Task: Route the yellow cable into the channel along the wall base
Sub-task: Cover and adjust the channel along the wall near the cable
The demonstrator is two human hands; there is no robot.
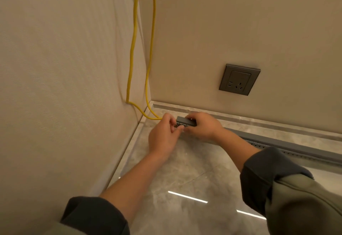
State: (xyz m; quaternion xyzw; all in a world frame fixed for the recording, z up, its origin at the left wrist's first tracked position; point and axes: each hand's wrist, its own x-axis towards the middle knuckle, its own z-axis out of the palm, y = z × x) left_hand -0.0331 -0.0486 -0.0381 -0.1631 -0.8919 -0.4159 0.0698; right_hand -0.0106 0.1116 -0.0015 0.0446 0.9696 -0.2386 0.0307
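Observation:
Two runs of yellow cable (131, 53) hang down the wall corner and curve across the floor to my left hand (162, 134), which grips them where they meet the near end of the grey slotted channel (187, 121). That channel lies on the floor along the base of the back wall and runs off to the right, where more of the grey channel (296, 145) shows. My right hand (200, 126) grips the channel's near end from above, its fingers curled over the top. How much cable sits inside the channel is hidden by my hands.
A grey wall socket (239, 80) sits on the back wall above the channel. A marble skirting strip (240, 119) runs along both walls. The glossy marble floor (185, 188) spreads out below my forearms. The left wall (64, 68) stands close.

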